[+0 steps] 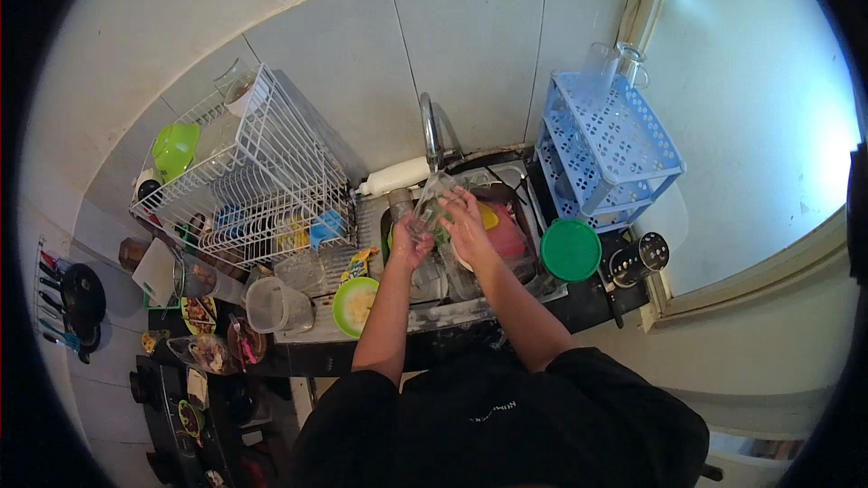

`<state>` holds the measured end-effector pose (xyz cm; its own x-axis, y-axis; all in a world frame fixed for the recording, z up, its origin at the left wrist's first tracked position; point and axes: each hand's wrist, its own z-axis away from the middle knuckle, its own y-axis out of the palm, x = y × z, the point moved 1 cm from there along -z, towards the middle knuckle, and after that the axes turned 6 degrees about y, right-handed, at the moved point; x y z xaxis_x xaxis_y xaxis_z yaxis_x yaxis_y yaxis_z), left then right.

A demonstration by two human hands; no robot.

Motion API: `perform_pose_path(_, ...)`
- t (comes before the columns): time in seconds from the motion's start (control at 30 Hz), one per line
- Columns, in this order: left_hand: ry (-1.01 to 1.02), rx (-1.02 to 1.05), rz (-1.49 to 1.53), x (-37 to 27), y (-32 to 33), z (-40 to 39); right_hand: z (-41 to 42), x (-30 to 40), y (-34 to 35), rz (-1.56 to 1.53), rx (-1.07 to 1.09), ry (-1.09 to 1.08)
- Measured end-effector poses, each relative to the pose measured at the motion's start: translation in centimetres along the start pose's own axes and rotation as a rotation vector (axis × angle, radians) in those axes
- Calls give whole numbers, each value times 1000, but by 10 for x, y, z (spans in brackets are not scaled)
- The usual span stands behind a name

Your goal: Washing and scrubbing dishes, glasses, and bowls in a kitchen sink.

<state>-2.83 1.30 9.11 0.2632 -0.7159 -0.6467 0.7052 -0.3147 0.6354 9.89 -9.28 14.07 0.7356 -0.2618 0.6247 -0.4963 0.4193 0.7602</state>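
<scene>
Under the chrome faucet (428, 123) and over the sink, my left hand (411, 242) grips a clear plastic container (434, 200) by its lower left side. My right hand (464, 220) lies against the container's right side with its fingers spread; whether it grips is unclear. Below my hands the metal sink holds a red dish (505, 234), a yellow item (487, 217) and several clear containers, partly hidden by my hands and forearms. A clear tumbler (401, 202) stands at the sink's left edge. By my left forearm sits a green bowl (354, 308) with pale contents.
A white wire dish rack (298, 183) stands left, with a white bottle (397, 176) behind the sink. To the right are a green lid (571, 251), a blue plastic shelf (617, 142) and a black perforated utensil holder (639, 261). A clear tub (268, 305) stands front left.
</scene>
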Motion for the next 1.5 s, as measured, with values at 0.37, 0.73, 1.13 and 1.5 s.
perform_pose_path(0.37, -84, 49, 436, 38, 46, 22, 3, 3, 26, 497, 1, -117)
perform_pose_path(0.73, 363, 144, 373, 82, 31, -4, -8, 2, 11, 551, -19, -158)
perform_pose_path(1.13, 39, 180, 474, 56, 23, 4, -9, 7, 45, 524, -54, -41)
perform_pose_path(1.5, 663, -119, 190, 72, 47, 25, -31, -5, 22, 645, -99, -297)
